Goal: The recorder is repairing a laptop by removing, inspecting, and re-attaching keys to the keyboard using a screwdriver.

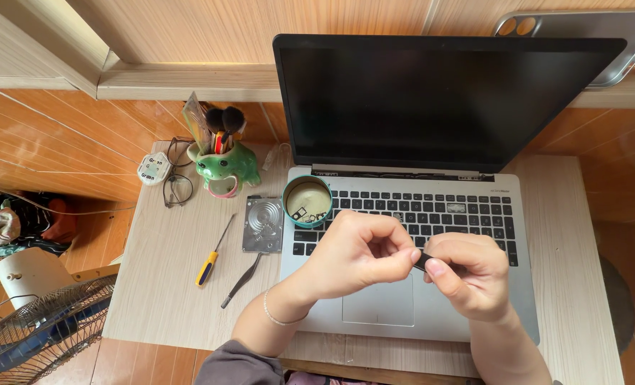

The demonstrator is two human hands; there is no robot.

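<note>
My left hand [357,253] and my right hand [469,274] meet above the palm rest of an open silver laptop [403,306] with a dark screen. Both pinch a small black part [420,261], probably a keycap, between thumb and fingers. One key slot on the keyboard [457,208] looks bare. A round teal tin lid [307,201] with small pieces in it rests on the keyboard's top left corner.
On the small wooden table [168,285] lie a yellow-handled screwdriver [212,253], black tweezers [240,281], a bare hard drive [263,224], glasses [177,189] and a green frog-shaped holder [225,168] with brushes. A fan [43,328] stands at the lower left.
</note>
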